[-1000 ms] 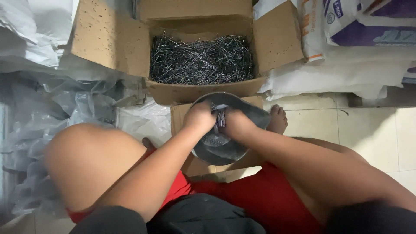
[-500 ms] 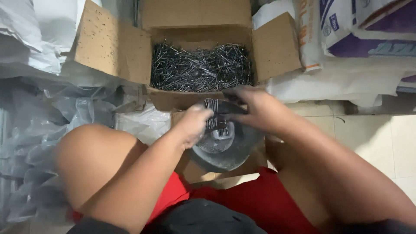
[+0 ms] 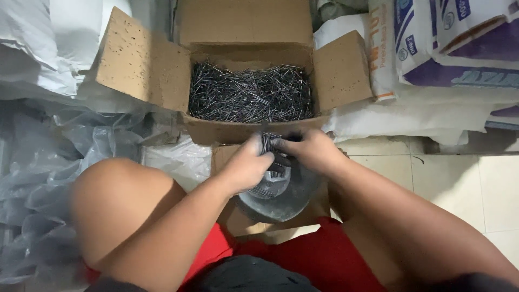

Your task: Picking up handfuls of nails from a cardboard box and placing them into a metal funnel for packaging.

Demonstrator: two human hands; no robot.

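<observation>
An open cardboard box (image 3: pixel 140 65) full of dark steel nails (image 3: pixel 251 94) stands in front of me on the floor. Just below its front wall, my left hand (image 3: pixel 246 165) and my right hand (image 3: pixel 308 148) meet over a round grey metal pan (image 3: pixel 292 200). Both hands close around one bunch of nails (image 3: pixel 268 143) held upright between them, with more nails lying in the pan under them. My bare knees flank the pan, over red shorts.
Crumpled clear plastic sheeting (image 3: pixel 48 178) lies at the left. White and purple sacks (image 3: pixel 448 48) are stacked at the back right. A flat piece of cardboard (image 3: pixel 230 219) sits under the pan. Pale floor tiles (image 3: pixel 465 184) show on the right.
Both hands rose from the pan toward the box a second ago; the right hand reached over the box edge, then came back, and now both hold a bunch of nails over the pan.
</observation>
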